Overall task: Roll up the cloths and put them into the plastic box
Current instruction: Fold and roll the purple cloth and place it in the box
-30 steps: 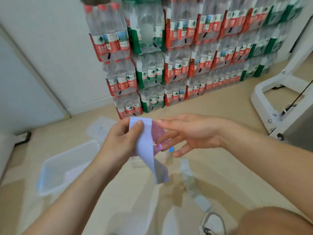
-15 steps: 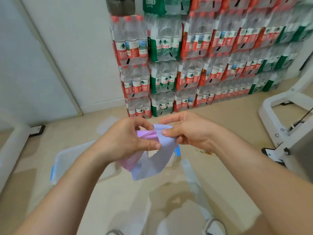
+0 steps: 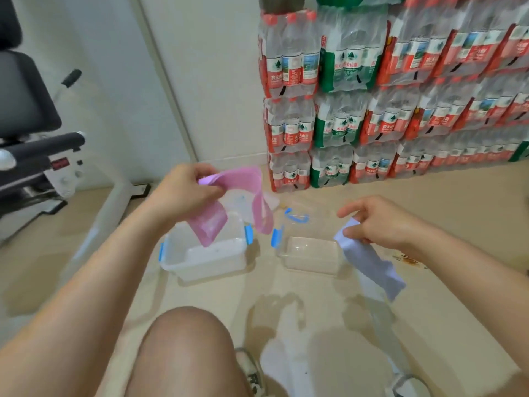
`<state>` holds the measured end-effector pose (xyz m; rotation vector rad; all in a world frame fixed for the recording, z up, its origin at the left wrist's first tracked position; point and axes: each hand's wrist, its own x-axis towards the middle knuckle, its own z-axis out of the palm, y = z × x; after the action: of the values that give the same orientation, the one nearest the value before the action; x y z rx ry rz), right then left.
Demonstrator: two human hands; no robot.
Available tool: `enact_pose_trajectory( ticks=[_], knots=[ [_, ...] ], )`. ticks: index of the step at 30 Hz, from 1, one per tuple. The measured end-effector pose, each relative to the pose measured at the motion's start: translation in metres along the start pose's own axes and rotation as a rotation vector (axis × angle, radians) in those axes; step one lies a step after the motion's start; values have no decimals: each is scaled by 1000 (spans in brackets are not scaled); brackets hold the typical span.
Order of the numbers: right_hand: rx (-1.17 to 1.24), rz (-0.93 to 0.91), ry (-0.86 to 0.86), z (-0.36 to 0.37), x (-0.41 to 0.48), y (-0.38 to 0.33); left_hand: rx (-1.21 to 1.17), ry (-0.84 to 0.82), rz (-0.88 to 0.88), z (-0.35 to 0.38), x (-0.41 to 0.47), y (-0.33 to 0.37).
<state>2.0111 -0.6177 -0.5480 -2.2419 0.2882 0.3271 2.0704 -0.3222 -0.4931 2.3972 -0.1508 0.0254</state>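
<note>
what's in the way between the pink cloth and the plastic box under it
Nothing visible. The pink cloth hangs unrolled from the left hand above the plastic box, which stands open with no lid on it.

Storeroom corner here, the back room of an office by the look of it. Shrink-wrapped water packs (image 3: 400, 90) are stacked several high, row on row, against a plain white wall (image 3: 217, 81). There's a bare beige floor (image 3: 429, 202) underfoot. Over on the left is a black padded chair (image 3: 20, 90) with an armrest, and just beside it a white metal frame (image 3: 114, 202). A plastic box (image 3: 183, 262) sits straight on the floor.
</note>
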Motion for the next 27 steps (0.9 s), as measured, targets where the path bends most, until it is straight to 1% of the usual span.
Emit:
enact_pose_trajectory(
  ticks=[3, 5, 7, 9, 10, 11, 12, 13, 15, 17, 18, 20, 22, 23, 25, 27],
  knots=[
    [85, -26, 74, 12, 4, -7, 89, -126, -106, 35, -11, -56],
    [152, -31, 111, 19, 9, -8, 80, -188, -238, 70, -23, -108],
    [239, -12, 90, 26, 13, -7, -63, -274, -466, 104, -36, -153],
    [316, 17, 71, 30, 14, -5, -319, -355, -768, 130, -42, -197],
    [326, 20, 73, 32, 14, -6, -296, -385, -822, 143, -40, -220],
    [316, 12, 76, 34, 16, -8, -266, -394, -849, 147, -39, -227],
    [301, 0, 80, 37, 17, -10, -269, -427, -846, 143, -41, -221],
    [293, -16, 85, 40, 17, -14, -261, -423, -838, 135, -40, -205],
    [280, -80, 79, 45, 18, -26, -150, -443, -573, 112, -27, -159],
    [175, -210, 57, 50, 14, -38, -262, -460, -320, 82, -12, -99],
    [59, -309, 64, 52, 9, -44, -283, -472, -181, 69, -6, -69],
    [-301, -571, 127, 56, -4, -53, -208, -544, 91, 53, -3, -17],
    [-643, -870, 277, 56, -15, -57, -16, -589, 294, 54, -7, 20],
    [-738, -954, 347, 54, -20, -56, 87, -553, 377, 59, -12, 33],
    [-738, -942, 451, 46, -25, -49, 206, -408, 467, 70, -21, 47],
    [-599, -850, 612, 37, -27, -36, 216, -275, 460, 79, -29, 51]
  ],
)
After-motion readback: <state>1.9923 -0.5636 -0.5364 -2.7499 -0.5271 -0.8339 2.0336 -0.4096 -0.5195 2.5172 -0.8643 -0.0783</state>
